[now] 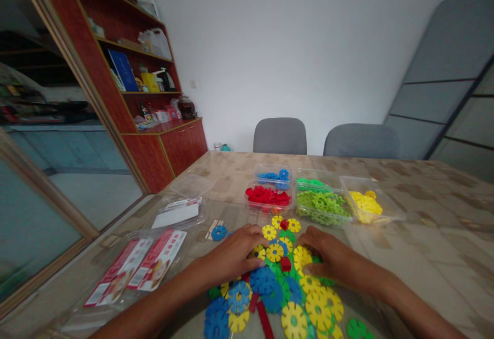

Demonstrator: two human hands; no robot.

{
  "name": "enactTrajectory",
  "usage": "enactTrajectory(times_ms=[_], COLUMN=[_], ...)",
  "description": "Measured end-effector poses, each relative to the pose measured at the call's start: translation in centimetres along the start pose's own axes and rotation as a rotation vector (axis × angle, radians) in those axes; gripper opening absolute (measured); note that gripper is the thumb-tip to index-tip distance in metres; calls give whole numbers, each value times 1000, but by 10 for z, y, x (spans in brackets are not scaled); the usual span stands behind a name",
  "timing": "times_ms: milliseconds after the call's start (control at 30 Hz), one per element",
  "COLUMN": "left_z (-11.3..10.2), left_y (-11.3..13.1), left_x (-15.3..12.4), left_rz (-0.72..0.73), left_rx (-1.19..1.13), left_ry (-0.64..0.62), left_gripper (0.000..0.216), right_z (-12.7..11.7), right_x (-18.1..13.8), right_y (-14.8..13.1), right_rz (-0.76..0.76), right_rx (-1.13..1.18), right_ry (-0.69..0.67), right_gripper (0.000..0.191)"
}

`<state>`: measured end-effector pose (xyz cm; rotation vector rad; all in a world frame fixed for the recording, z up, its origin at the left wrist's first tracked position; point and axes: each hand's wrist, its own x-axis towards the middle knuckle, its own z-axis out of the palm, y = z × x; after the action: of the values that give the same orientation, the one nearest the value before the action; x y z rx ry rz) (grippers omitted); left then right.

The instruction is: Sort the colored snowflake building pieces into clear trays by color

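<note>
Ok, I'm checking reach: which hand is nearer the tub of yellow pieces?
Right. The right hand is left of the tub, on its near side; the left hand is farther left.

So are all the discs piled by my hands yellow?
No, blue discs and green discs lie among the yellow discs in that pile.

The bench [436,231] is tan with brown patches. On it, between the two grips and on the near side of them, lies a big pile of yellow wheels [294,321], blue wheels [216,321], green wheels [358,329] and red bits [265,321]. See-through boxes [324,219] sit in a bunch past the left grip [252,249] and the right grip [314,256]. Left of the left grip lie clear packs with red and white cards [158,259]. Past those is a clear tray with a white card [177,213]. One blue wheel lies just left of the left grip, on its far side.
</note>
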<state>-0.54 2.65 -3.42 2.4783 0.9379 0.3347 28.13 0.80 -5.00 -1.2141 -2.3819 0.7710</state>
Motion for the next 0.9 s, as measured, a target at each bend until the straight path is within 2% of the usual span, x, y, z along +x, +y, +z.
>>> enactTrajectory(times_ms=[100,200,333,633,800,900], left_z=[-1,-4,-6,-16,-11,0], left_y=[-2,-2,-1,6,8,11], left_x=[0,1,3,7,10,15], left_rz=[5,-10,-28,-81,-147,-151], left_rx=[-3,-7,-12,-92,-269,-410], left_ry=[-3,2,33,106,217,205], left_gripper=[38,34,28,22,20,23], right_z=[0,-2,-11,-29,-33,-26], right_x=[4,7,7,2,-1,1], right_y=[-1,-6,-10,-11,-17,-15], right_rz=[10,50,87,70,23,37], right_rx=[40,82,146,177,166,143], right_ry=[14,22,3,0,-58,-74], right_gripper=[19,4,12,16,19,19])
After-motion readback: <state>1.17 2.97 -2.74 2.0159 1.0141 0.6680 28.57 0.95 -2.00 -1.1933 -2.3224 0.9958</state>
